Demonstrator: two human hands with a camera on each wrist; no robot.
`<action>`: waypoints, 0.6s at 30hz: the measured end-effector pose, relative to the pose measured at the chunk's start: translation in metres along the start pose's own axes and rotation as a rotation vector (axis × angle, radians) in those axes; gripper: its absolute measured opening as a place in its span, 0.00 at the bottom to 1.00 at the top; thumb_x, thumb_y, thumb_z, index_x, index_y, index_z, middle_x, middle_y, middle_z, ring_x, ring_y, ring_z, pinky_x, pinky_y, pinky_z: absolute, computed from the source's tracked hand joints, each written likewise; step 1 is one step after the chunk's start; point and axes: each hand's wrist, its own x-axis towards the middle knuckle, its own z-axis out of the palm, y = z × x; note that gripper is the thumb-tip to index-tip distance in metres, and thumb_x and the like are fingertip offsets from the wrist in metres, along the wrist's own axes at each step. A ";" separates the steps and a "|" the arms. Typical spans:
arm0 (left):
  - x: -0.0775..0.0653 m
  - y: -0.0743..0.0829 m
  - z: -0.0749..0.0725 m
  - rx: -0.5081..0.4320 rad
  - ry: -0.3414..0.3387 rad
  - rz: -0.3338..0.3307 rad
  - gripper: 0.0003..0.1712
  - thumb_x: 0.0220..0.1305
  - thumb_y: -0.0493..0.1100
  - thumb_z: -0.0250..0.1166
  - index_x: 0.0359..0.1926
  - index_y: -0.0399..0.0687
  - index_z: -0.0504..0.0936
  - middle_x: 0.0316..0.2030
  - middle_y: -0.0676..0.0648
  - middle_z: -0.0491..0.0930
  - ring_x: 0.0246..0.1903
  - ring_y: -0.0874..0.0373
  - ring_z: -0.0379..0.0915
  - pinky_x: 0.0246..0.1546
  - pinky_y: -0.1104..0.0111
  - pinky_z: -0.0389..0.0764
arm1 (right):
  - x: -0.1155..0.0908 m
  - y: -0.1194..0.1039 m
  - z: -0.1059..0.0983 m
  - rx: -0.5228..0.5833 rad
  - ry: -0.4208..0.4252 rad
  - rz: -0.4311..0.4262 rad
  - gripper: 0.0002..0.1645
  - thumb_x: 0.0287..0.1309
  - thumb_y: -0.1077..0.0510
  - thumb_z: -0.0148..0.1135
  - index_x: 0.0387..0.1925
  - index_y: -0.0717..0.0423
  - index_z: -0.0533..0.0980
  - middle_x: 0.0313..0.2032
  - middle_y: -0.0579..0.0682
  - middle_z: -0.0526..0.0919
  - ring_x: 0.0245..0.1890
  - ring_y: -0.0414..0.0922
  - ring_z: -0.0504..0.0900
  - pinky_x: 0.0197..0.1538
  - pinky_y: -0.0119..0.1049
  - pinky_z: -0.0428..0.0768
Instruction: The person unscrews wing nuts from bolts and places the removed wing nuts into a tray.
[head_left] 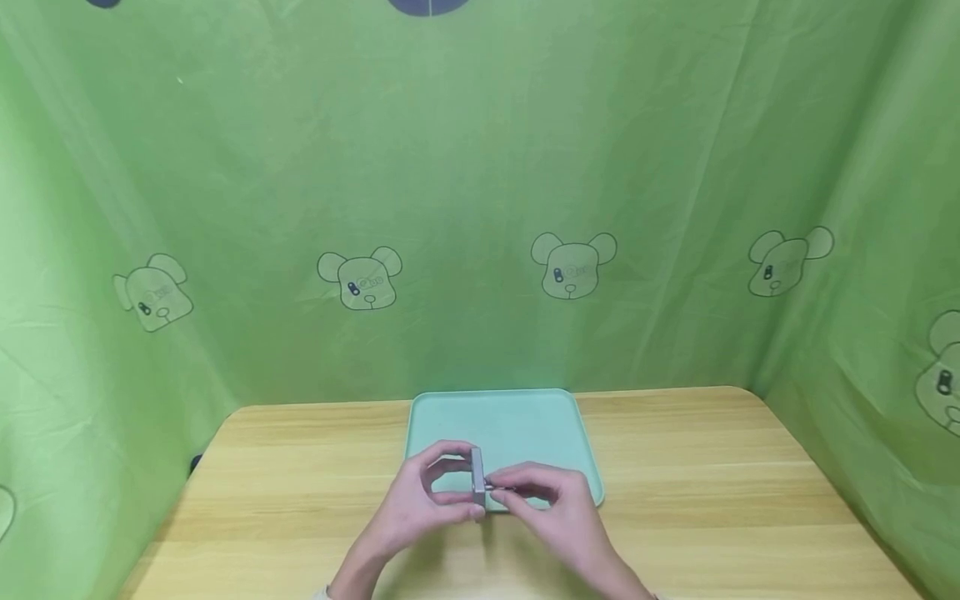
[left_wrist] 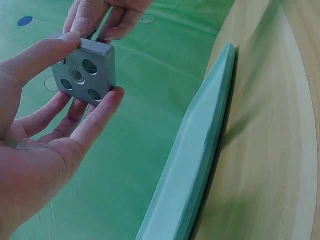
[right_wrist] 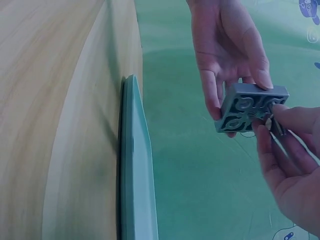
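Left grip (head_left: 412,505) clamps a gray metal block (left_wrist: 84,81) by its edges, raised near the mint tray (head_left: 510,425), while the right grip (head_left: 561,502) pinches a small threaded piece (right_wrist: 282,130) at the block's recessed side.

Head view: bright, even, diffuse light, looks overhead. Curtain (head_left: 465,150) is palest on the left side, deeper green across the far side. Soft-edged shadows on the near tabletop (head_left: 675,467) below left grip (head_left: 416,500) and right grip (head_left: 566,504). Both wrist views run dimmer, cooler, slightly hazy; tabletop shadows there go greenish with fuzzy edges. Pale wood band (left_wrist: 310,140) bows, looks like lens distortion. Metal block (left_wrist: 84,72) resolves down to hole threads in left wrist; small part (head_left: 489,487) hard to resolve in head view.
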 end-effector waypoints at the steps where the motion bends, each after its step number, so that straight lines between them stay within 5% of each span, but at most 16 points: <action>1: 0.000 0.000 0.000 -0.006 -0.001 0.003 0.36 0.46 0.29 0.73 0.58 0.38 0.70 0.56 0.36 0.68 0.57 0.37 0.66 0.49 0.53 0.81 | 0.001 -0.001 0.000 -0.019 0.009 -0.048 0.09 0.51 0.64 0.68 0.37 0.58 0.84 0.38 0.50 0.86 0.39 0.45 0.85 0.42 0.36 0.86; 10: 0.002 0.006 0.001 -0.042 -0.020 -0.007 0.36 0.48 0.29 0.72 0.59 0.35 0.69 0.57 0.37 0.67 0.58 0.39 0.66 0.50 0.52 0.81 | 0.012 -0.023 0.001 -0.093 0.077 -0.565 0.22 0.34 0.81 0.68 0.36 0.64 0.83 0.37 0.62 0.85 0.36 0.54 0.85 0.41 0.34 0.85; 18: 0.005 0.008 0.000 -0.012 -0.033 -0.024 0.33 0.50 0.30 0.71 0.58 0.39 0.70 0.57 0.38 0.68 0.56 0.41 0.69 0.49 0.52 0.81 | 0.018 -0.024 0.001 -0.112 0.087 -0.732 0.13 0.46 0.76 0.66 0.37 0.67 0.82 0.39 0.64 0.84 0.36 0.56 0.85 0.39 0.34 0.86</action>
